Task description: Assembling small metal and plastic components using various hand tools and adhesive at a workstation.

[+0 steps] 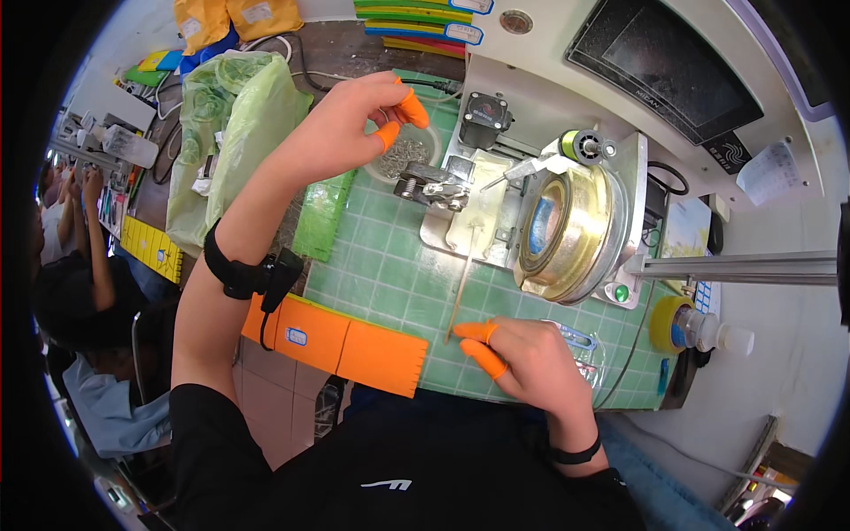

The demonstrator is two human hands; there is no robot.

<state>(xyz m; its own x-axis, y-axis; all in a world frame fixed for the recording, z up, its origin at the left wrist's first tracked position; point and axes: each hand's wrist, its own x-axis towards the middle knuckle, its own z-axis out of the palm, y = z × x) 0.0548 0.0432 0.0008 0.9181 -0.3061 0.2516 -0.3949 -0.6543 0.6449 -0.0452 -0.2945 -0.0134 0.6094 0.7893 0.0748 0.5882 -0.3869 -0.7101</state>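
Progress could be judged only in part: many metal parts (400,159) lay unused in the bowl (437,143), and no finished piece could be identified, so most work appeared to be left. The left hand (354,119) was at the bowl, fingers curled; whether they gripped a part could not be determined. The right hand (536,358) had its fingers pinched on the near end of the stick (462,281), whose far end reached the tray (480,190). A green mat (381,279) covered the tabletop (341,44). The bag (266,119) stood left; a co-worker (84,292) was beyond.
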